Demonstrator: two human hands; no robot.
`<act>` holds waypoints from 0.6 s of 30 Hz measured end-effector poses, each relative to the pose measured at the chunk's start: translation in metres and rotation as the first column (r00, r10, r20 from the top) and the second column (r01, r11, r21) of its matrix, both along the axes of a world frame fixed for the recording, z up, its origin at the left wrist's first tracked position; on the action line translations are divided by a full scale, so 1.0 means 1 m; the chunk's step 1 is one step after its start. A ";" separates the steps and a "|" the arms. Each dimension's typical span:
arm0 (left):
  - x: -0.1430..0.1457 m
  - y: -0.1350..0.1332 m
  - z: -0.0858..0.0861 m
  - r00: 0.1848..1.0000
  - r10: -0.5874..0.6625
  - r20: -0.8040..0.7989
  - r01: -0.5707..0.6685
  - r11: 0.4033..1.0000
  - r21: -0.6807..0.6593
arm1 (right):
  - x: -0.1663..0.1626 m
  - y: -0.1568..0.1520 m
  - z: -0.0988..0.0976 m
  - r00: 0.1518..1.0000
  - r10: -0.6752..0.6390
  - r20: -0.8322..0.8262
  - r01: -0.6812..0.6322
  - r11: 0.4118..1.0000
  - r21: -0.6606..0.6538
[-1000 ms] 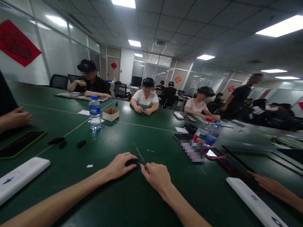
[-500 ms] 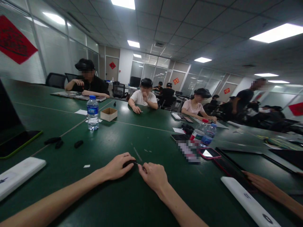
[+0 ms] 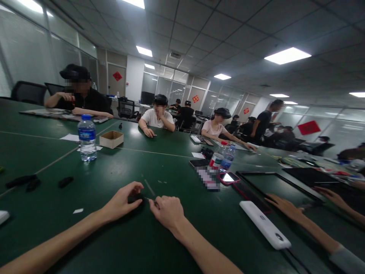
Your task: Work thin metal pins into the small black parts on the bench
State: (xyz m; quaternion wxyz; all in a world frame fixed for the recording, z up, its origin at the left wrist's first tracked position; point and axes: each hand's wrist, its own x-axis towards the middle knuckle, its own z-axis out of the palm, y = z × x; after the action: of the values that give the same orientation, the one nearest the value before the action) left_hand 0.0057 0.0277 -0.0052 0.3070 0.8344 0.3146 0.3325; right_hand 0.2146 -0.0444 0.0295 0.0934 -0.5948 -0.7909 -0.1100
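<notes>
My left hand (image 3: 121,201) rests on the green table (image 3: 176,167) with its fingers curled round a small black object (image 3: 134,198). My right hand (image 3: 168,210) is closed in a pinch right beside it, gripping a thin pin-like piece (image 3: 148,199) that pokes toward the black object. What the thin piece is I cannot make out. Both forearms lie along the table's near edge.
A water bottle (image 3: 87,137) and a small cardboard box (image 3: 111,139) stand at the left. Black bits (image 3: 65,181) lie nearer. Phones, bottles (image 3: 225,160) and a white power bank (image 3: 265,224) sit at the right, near a neighbour's hand (image 3: 283,205). Several people sit across.
The view has swung to the right, so everything sits further left in frame. My hands keep the same grip and pose on the table.
</notes>
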 end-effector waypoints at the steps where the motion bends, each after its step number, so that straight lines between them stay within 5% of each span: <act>1: 0.000 0.000 0.001 1.000 -0.003 -0.019 0.003 1.000 0.022 | 0.000 0.000 0.001 1.000 0.002 -0.001 -0.002 1.000 -0.005; 9: 0.001 -0.001 0.004 0.987 -0.005 -0.161 0.023 0.994 0.108 | 0.002 -0.001 0.001 1.000 0.019 -0.023 -0.020 0.999 -0.037; 18: 0.003 0.004 -0.013 0.985 -0.023 -0.170 0.053 0.983 0.178 | 0.001 0.004 -0.005 1.000 -0.015 0.025 0.015 1.000 -0.001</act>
State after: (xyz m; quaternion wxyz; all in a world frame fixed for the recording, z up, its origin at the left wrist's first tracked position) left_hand 0.0082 0.0320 -0.0183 0.2084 0.8897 0.2915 0.2828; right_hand 0.2156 -0.0406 0.0241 0.0821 -0.5992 -0.7876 -0.1175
